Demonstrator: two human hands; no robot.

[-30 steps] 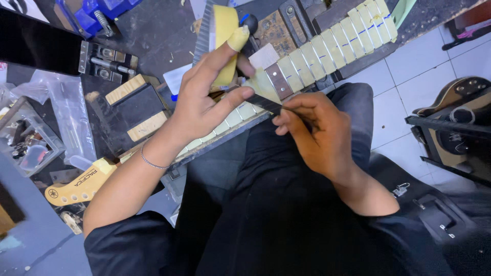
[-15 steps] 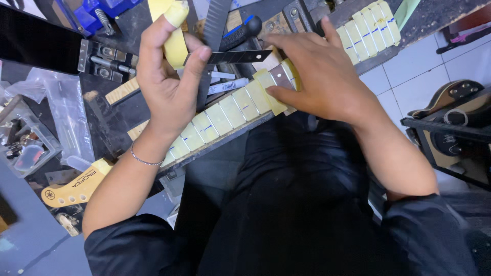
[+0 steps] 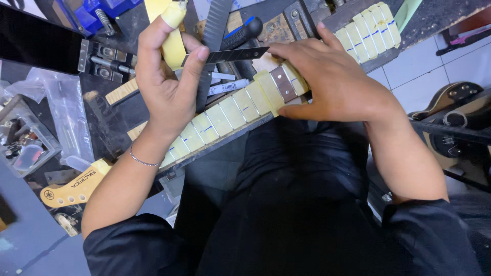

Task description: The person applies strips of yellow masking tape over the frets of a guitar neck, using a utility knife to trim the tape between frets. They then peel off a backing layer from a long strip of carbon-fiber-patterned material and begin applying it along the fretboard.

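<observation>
Left hand (image 3: 166, 89) was closed on a long snap-off blade (image 3: 230, 54): thumb and fingers pinched its left end, index finger wrapped in yellowish tape and raised toward the far side. The blade's long axis ran nearly left-right, free tip pointing right and reaching the right hand's fingertips.

Right hand (image 3: 327, 82) lay palm-down on the guitar neck (image 3: 230, 112), fingers curled over its far edge beside the one bare dark fret slot (image 3: 283, 83); the other slots were covered in pale masking tape. It pressed the neck rather than closing round anything; whether its fingertips also pinched the blade tip could not be told.

The neck lay across the table (image 3: 128, 30) and over the person's lap, long axis diagonal from near-left to far-right. Its headstock (image 3: 76, 186), yellow wood, sat at the near-left end below the left forearm.

Key relation: the bare slot lay just to the right of and slightly nearer than the blade tip, under the right hand's fingers. The right hand was the nearer one to that slot; the left hand sat further left, over the taped stretch.

Around: a black-handled file (image 3: 217, 36) on the far side of the neck, a blue vise (image 3: 97, 13) far-left, clear plastic bags (image 3: 61, 112) at left, another guitar body (image 3: 455, 102) at right above the tiled floor.
</observation>
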